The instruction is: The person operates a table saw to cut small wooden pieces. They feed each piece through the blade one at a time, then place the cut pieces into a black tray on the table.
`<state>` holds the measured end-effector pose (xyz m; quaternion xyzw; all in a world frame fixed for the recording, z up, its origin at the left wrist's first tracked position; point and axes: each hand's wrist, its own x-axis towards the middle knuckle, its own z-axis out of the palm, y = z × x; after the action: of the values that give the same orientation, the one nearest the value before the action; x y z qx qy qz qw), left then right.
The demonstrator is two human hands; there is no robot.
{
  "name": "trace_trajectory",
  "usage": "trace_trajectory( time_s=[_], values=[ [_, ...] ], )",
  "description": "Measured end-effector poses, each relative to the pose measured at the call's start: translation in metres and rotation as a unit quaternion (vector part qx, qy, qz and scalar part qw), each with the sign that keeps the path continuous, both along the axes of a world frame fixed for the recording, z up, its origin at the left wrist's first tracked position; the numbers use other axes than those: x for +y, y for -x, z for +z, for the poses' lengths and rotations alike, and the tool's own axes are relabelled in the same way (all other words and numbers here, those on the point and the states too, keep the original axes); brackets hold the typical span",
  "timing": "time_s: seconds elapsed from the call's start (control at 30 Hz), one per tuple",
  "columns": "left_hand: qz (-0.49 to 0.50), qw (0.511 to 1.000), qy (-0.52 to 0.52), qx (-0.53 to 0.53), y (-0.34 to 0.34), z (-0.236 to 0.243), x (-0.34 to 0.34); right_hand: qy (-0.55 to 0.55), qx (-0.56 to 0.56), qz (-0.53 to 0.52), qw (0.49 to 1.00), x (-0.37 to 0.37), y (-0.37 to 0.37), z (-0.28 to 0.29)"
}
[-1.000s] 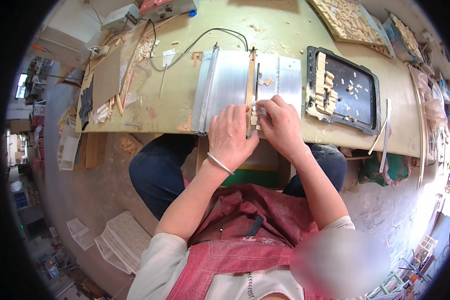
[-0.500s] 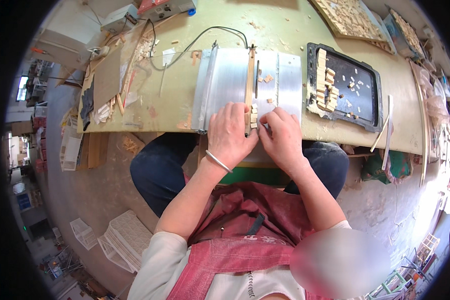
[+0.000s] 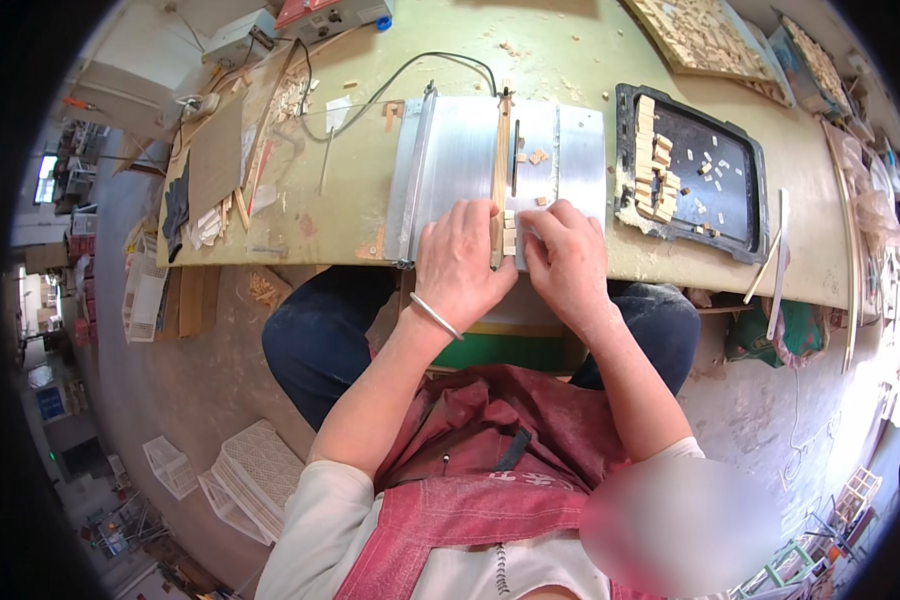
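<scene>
A row of small wooden blocks [image 3: 509,232] lies on the silver metal plate [image 3: 455,150], along the right side of a long wooden strip [image 3: 501,150]. My left hand [image 3: 460,255] curls over the near end of the strip, its thumb by the row's nearest block. Just right of the row is my right hand [image 3: 567,255], with fingers bent and pressed together; whatever is in them is hidden. A dark narrow slot [image 3: 515,165] runs through the plate beyond the blocks, and a few loose wood pieces [image 3: 538,157] lie beside it.
To the right sits a black tray [image 3: 760,200] with stacked wooden blocks [image 3: 657,185] and scattered bits. A board of many wood pieces [image 3: 705,38] is at the far right. A black cable [image 3: 410,65] curves behind the plate. Sticks overhang the bench's [image 3: 580,60] right front edge.
My right hand has moved slightly away from me and a little right of the row. My left hand stays nearly in place at the strip.
</scene>
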<state>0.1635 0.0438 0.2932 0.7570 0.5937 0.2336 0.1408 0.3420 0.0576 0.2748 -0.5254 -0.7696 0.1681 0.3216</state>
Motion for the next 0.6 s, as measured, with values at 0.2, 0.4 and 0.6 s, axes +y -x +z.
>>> trace_trajectory(
  time_s=[0.2,0.4,0.6],
  values=[
    [-0.016,1.0,0.006,-0.008,0.0031,0.0026,0.0038,-0.027,-0.005,0.013,1.0,-0.0014,0.003,0.0004],
    [-0.021,1.0,0.02,-0.002,0.0048,0.0034,0.0054,-0.027,0.003,-0.001,1.0,-0.0007,0.0015,-0.0005],
    [-0.032,0.999,0.007,-0.017,0.0045,0.0062,0.0079,-0.05,-0.022,0.016,0.998,0.0005,0.0044,-0.0023]
  ],
)
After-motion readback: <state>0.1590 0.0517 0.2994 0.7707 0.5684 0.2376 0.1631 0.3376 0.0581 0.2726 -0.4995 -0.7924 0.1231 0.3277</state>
